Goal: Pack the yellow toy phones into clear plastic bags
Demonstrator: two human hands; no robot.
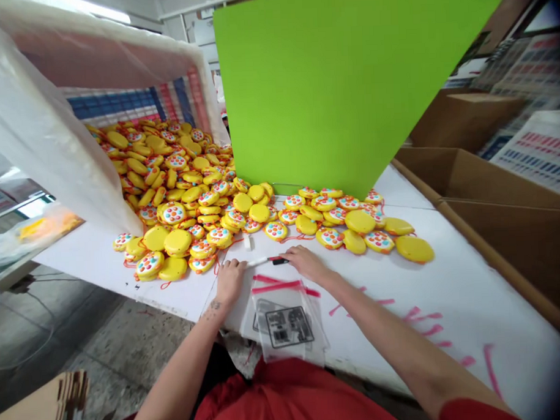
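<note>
Across the middle of the frame a black-and-white marker (258,261) is lying with its long axis running left to right. The left hand (230,281) is reaching its white end, the right hand (306,262) its black end, both equally near; whether either is pinching, I cannot tell. Clear bags (286,326) are lying just below, yellow discs (260,213) spreading above.

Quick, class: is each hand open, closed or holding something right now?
Left hand: at the white end of the pen; open or closed cannot be told.
Right hand: at its black end; grip cannot be told either.
</note>
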